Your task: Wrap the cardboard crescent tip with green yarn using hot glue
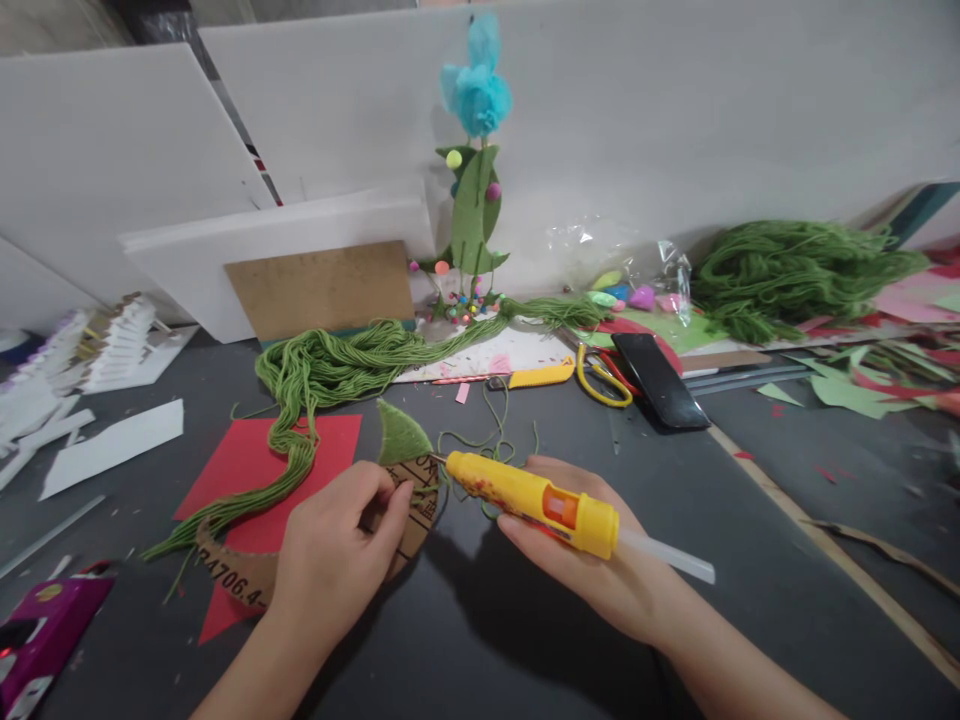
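My left hand [341, 540] is closed, thumb and forefinger pinching a curved piece of brown cardboard [411, 540] with black print and a bit of green yarn on it. A green felt-like point [401, 435] stands at the cardboard's top end. In my right hand [577, 570] is a yellow glue gun [532, 495], a clear glue stick [675, 560] jutting from its back. The gun's nozzle points left and comes close to the cardboard's upper right edge; whether it touches, I cannot tell. Loose green yarn strands [499, 430] lie just behind the nozzle.
Red paper [330, 450] lies under a long green yarn hank [337, 365]. Behind stand a blue paper flower with green leaves [476, 190], a yellow cutter [540, 374], yellow-handled scissors [600, 380] and a black phone [660, 380]. A purple device [52, 640] sits at left; more yarn [787, 275] at right.
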Demonstrator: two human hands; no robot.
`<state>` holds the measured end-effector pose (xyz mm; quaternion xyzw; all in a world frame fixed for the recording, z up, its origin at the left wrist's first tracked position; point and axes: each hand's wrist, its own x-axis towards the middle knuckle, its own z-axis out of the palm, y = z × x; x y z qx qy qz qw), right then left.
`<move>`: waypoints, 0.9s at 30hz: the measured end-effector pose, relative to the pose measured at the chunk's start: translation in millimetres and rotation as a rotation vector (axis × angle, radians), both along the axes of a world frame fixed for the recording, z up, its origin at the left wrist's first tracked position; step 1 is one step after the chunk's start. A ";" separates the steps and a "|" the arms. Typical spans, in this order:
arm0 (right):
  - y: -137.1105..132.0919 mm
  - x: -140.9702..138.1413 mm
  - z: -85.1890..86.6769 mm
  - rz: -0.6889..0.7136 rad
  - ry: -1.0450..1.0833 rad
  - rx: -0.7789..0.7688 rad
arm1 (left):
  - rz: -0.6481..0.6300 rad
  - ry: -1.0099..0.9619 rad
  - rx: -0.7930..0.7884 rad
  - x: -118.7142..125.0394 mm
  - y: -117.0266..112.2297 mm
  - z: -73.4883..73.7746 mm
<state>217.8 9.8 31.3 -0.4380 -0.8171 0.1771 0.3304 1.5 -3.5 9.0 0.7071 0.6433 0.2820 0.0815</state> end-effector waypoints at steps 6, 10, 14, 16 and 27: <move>-1.0 -1.1 -2.6 -0.003 -0.013 0.010 | -0.005 0.005 0.010 -0.1 0.1 0.1; -2.3 -2.1 -2.1 -0.033 -0.006 0.020 | -0.005 0.007 0.008 0.3 0.8 -0.1; -0.9 -2.6 0.8 -0.009 -0.035 0.043 | -0.005 0.010 0.012 0.6 1.2 0.0; -0.4 -2.2 0.6 0.010 -0.042 0.042 | -0.002 0.016 0.021 0.8 1.2 0.3; -0.3 0.9 0.0 -0.008 -0.033 -0.002 | 0.001 0.025 0.006 0.2 0.8 0.7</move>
